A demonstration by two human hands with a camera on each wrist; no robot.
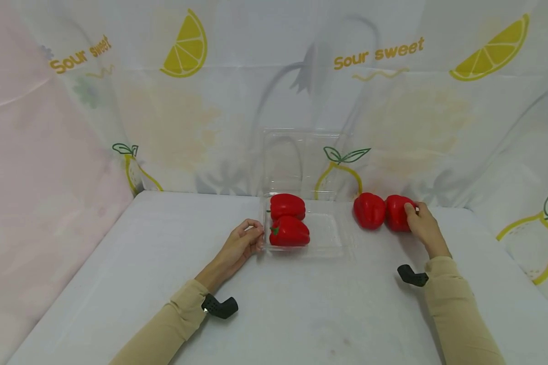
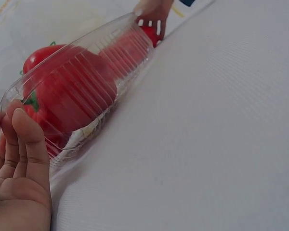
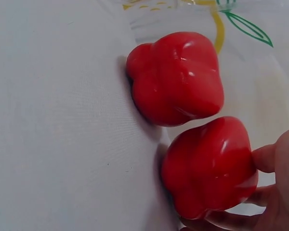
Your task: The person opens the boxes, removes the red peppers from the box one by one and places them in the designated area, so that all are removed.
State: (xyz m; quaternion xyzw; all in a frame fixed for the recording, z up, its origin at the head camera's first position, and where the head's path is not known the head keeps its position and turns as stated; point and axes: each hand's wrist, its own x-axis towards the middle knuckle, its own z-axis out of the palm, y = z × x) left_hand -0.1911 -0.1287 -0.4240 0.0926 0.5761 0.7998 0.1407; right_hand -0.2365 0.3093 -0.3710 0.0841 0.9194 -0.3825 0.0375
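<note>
A clear plastic box (image 1: 324, 248) with its lid raised holds two red peppers, one (image 1: 287, 207) behind the other (image 1: 289, 231), on its left side. My left hand (image 1: 237, 248) pinches the box's left edge; in the left wrist view the thumb and fingers (image 2: 29, 127) are at its rim. Right of the box stand two more red peppers. My right hand (image 1: 425, 228) has its fingers round the right one (image 1: 397, 213), and in the right wrist view they curl around that pepper (image 3: 212, 168). The other pepper (image 3: 178, 79) is beside it, untouched.
A white table (image 1: 301, 314) runs up to a hanging cloth (image 1: 237, 101) printed with lemons and words. The raised lid (image 1: 297, 162) stands against this cloth. Black devices (image 1: 220, 307) are worn at both wrists over beige sleeves.
</note>
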